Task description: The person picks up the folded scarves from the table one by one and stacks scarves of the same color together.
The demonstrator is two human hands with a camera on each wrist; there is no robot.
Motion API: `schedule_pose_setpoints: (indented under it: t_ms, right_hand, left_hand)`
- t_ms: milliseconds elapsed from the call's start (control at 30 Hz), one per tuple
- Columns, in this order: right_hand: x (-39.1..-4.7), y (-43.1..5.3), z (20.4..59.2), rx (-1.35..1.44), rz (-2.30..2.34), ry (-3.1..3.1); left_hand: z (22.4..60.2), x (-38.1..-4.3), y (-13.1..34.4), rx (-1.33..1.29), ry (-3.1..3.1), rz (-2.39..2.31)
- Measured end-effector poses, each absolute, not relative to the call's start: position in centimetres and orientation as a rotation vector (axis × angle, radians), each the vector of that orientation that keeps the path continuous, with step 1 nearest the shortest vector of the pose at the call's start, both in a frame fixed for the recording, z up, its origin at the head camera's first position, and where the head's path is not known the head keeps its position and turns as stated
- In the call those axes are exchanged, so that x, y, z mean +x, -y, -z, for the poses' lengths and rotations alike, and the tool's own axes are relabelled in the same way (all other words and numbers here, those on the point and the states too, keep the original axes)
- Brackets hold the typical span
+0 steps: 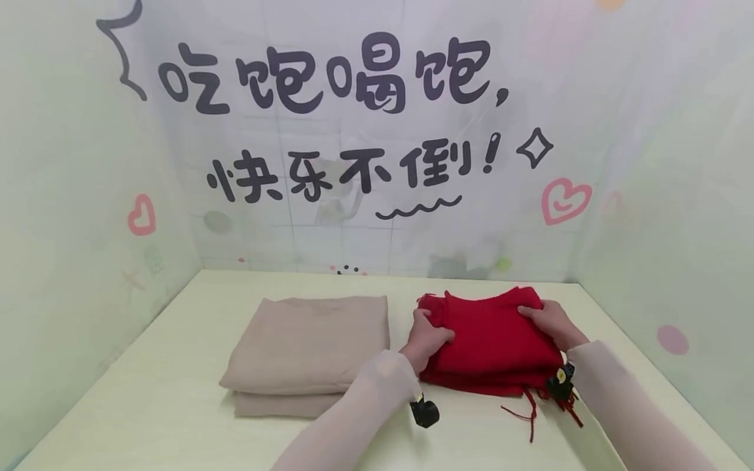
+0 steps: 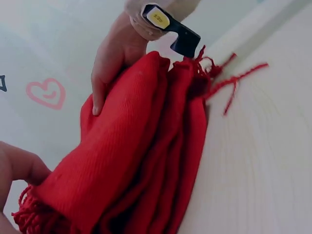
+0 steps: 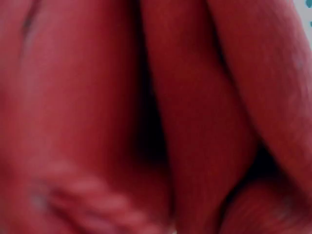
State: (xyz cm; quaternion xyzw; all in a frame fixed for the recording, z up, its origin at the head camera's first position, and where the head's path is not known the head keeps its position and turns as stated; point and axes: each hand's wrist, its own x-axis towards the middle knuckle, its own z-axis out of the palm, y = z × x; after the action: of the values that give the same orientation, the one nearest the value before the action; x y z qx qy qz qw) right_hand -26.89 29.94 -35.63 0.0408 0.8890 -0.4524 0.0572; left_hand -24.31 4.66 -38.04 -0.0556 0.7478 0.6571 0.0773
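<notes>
A folded red scarf with twisted fringe lies on the right half of the table. My left hand grips its left side, thumb over the top layer. At the opposite side my right hand holds the scarf, thumb on top and the other fingers largely hidden. In the left wrist view the stacked layers of the scarf show from the edge, with both hands at its ends. Blurred red folds of the scarf fill nearly all of the right wrist view.
A folded beige cloth lies on the pale table, left of the scarf. Loose fringe strands trail toward the front. Printed curtain-like walls enclose the back and both sides.
</notes>
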Motion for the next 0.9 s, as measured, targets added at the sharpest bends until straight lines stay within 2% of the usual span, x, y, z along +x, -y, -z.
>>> schedule_pose_setpoints:
  t_ms: [267,600,767,900]
  right_hand:
    - [-25.7,-30.8,38.2,0.133,1.197,-2.639]
    - [-26.1,-30.7,36.9,0.116,1.115,-2.622]
    - [-26.4,-30.2,36.1,0.084,1.038,-2.699]
    - [-26.4,-29.9,35.5,0.055,0.989,-2.755]
  left_hand:
    - [39.3,-23.0,-4.5,-0.116,-2.309,-1.820]
    - [38.4,-23.0,-4.4,-0.012,-2.404,-1.721]
    - [38.0,-22.4,-4.4,0.104,-2.590,-1.543]
    - [37.5,-22.2,-4.2,0.097,-2.728,-1.320]
